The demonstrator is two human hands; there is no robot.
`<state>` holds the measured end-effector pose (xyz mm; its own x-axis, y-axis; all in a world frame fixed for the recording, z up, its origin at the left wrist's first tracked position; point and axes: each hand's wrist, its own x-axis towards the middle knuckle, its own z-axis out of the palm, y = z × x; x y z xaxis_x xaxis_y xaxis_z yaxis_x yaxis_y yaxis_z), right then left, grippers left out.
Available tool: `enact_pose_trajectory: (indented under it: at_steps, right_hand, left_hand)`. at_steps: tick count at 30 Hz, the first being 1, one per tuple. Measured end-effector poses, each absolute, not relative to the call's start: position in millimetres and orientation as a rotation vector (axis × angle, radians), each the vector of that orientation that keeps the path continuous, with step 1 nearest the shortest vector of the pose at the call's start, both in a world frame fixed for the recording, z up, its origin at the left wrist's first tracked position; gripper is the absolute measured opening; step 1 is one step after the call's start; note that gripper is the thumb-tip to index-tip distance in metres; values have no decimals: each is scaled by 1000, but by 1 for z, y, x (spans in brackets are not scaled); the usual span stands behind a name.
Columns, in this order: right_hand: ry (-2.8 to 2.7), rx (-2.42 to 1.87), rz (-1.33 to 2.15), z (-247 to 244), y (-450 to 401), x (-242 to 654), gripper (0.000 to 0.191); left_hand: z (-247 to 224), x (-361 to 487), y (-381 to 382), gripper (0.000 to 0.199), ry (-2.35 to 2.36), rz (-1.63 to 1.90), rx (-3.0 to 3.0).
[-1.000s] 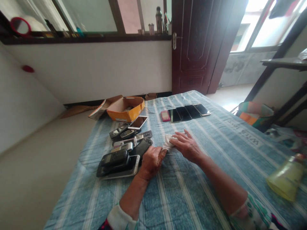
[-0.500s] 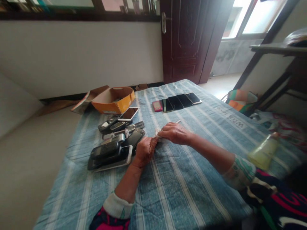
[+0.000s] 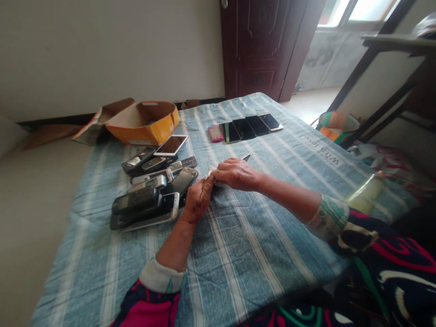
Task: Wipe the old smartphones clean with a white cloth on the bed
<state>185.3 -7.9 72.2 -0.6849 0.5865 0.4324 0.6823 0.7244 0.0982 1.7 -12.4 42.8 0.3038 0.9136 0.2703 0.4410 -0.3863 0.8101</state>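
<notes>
My left hand and my right hand meet over the middle of the bed-like surface, both closed. A crumpled white tissue shows between their fingers, with my right hand pressed on it. Past the right knuckles juts the thin, pale-edged tip of a flat object; the rest is hidden by my hands. Just left of my left hand lies a pile of old phones, with a dark smartphone nearest, a black phone on top and a white-framed phone behind.
Farther back, several dark smartphones lie in a row beside a small pink-edged item. An open orange cardboard box stands at the back left. A yellowish clear bag or bottle is at right. Striped blue cloth covers the surface.
The view has tilted down and shifted slightly, so everything sits higher and to the left. My hands keep their hold together, with the fingers barely changed.
</notes>
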Motion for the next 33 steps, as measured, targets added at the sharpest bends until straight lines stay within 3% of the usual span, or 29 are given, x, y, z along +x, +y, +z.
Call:
enact_pose_trajectory:
  at_steps: [19, 33]
  right_hand:
    - [-2453, -1079, -234, 62, -1, 237, 36]
    - [-2504, -1014, -343, 63, -6, 193, 35]
  left_hand:
    - [38, 5, -13, 54, 1139, 980, 1935]
    - [42, 4, -12, 51, 1182, 1012, 1921]
